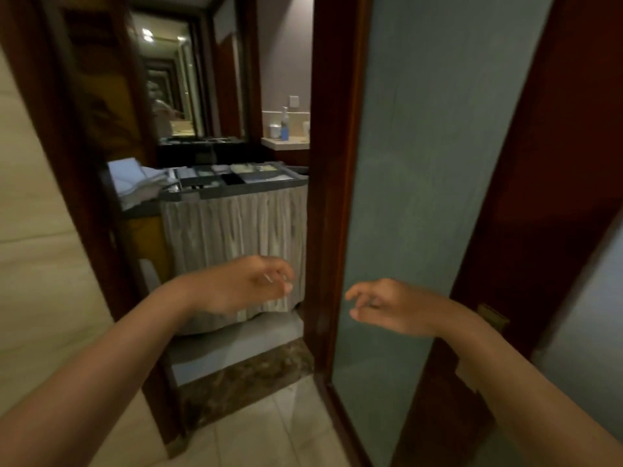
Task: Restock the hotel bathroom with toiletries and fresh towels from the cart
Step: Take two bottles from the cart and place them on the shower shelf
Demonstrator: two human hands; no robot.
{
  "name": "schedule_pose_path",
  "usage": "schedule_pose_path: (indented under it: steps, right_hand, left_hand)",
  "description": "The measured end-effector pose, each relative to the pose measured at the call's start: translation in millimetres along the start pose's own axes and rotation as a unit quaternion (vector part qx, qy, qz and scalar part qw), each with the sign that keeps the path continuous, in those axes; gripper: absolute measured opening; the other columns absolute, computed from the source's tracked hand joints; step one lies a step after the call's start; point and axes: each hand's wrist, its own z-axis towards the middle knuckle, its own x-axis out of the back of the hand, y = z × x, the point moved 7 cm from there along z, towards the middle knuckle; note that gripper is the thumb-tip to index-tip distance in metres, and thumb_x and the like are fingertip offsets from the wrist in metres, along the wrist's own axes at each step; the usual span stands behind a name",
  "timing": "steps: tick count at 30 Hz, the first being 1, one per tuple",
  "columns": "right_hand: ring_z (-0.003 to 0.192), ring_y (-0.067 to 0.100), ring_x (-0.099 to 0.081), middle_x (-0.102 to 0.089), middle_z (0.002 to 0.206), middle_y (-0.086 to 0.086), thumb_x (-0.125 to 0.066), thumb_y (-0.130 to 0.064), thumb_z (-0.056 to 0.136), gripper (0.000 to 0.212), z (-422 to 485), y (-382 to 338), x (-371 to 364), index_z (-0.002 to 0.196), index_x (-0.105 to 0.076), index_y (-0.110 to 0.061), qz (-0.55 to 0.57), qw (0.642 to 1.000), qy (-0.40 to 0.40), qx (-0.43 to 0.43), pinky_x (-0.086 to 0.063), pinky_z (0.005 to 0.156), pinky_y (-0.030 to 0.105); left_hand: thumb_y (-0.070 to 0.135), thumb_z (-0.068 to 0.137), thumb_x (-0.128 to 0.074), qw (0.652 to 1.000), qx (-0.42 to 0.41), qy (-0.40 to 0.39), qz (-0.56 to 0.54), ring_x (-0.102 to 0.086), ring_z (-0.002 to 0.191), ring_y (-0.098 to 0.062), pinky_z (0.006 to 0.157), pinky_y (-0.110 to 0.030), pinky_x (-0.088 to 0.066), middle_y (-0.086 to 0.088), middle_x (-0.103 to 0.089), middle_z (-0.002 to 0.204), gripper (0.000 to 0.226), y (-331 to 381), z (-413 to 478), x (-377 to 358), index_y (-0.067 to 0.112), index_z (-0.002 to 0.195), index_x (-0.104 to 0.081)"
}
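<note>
Here, the housekeeping cart stands centre-left in the doorway. Folded white towels are stacked on its left end, a grey compartment tray of toiletries sits on top, and a pale pleated skirt hangs below. A frosted-glass door fills the right. Both hands are empty, loosely curled and apart. The left hand is in front of the cart skirt, the right hand before the glass.

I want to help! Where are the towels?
Head view, left of middle: the towels lie stacked on the left end of the cart, beside the tray.
</note>
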Motion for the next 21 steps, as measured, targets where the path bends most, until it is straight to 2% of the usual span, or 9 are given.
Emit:
schedule_pose_path:
  steps: [3,5,8,11,16,21]
  right_hand:
    - [0.097,0.016,-0.062,-0.065,0.107,0.002,-0.055,-0.028,0.092,0.031,62,6,18,0.119,-0.058,-0.014,-0.001,0.999,0.003,0.034,-0.047,0.086,0.026]
    - [0.096,0.01,-0.058,-0.062,0.111,0.001,-0.054,-0.033,0.092,0.035,104,8,31,0.123,-0.056,-0.017,0.001,0.998,-0.005,0.055,-0.042,0.081,0.021]
    - [0.098,0.009,-0.054,-0.06,0.119,0.001,-0.052,-0.037,0.092,0.038,163,4,51,0.126,-0.053,-0.02,0.006,0.996,-0.018,0.083,-0.04,0.08,0.021]
    - [0.1,0.008,-0.05,-0.057,0.127,0.001,-0.049,-0.037,0.094,0.041,202,-5,63,0.132,-0.049,-0.02,0.005,0.994,-0.014,0.112,-0.039,0.083,0.023]
    - [0.112,0.014,-0.053,-0.053,0.131,0.003,-0.048,-0.038,0.095,0.044,267,-5,60,0.135,-0.046,-0.02,0.011,0.989,-0.051,0.14,-0.04,0.085,0.023]
    - [0.115,0.013,-0.051,-0.052,0.133,0.001,-0.048,-0.039,0.094,0.044,336,-4,60,0.135,-0.046,-0.022,0.01,0.987,-0.081,0.137,-0.039,0.084,0.023]
  left_hand:
    - [0.044,0.089,-0.045,1.0,0.018,0.015,0.008,-0.057,0.104,-0.007,0.093,-0.026,-0.047,0.004,-0.06,0.113,0.04,-24,28,18,0.022,0.121,-0.052]
    - [0.037,0.093,-0.047,0.999,0.039,0.032,0.007,-0.056,0.108,-0.008,0.093,-0.024,-0.047,0.002,-0.058,0.12,0.035,-40,51,30,0.022,0.124,-0.05]
    - [0.028,0.095,-0.046,0.993,0.07,0.086,0.04,-0.053,0.11,-0.007,0.092,-0.021,-0.045,0.004,-0.055,0.125,0.032,-61,81,55,0.02,0.126,-0.05]
    - [0.029,0.094,-0.046,0.985,0.099,0.121,0.072,-0.052,0.106,-0.005,0.095,-0.029,-0.045,0.009,-0.056,0.116,0.02,-83,98,73,0.03,0.113,-0.053]
    - [0.023,0.094,-0.048,0.959,0.144,0.198,0.141,-0.056,0.101,-0.008,0.081,-0.017,-0.046,0.003,-0.057,0.117,0.025,-124,118,108,0.021,0.119,-0.054]
    - [0.022,0.095,-0.049,0.963,0.158,0.181,0.122,-0.056,0.1,-0.008,0.076,-0.008,-0.043,0.001,-0.059,0.116,0.024,-175,142,137,0.014,0.115,-0.058]
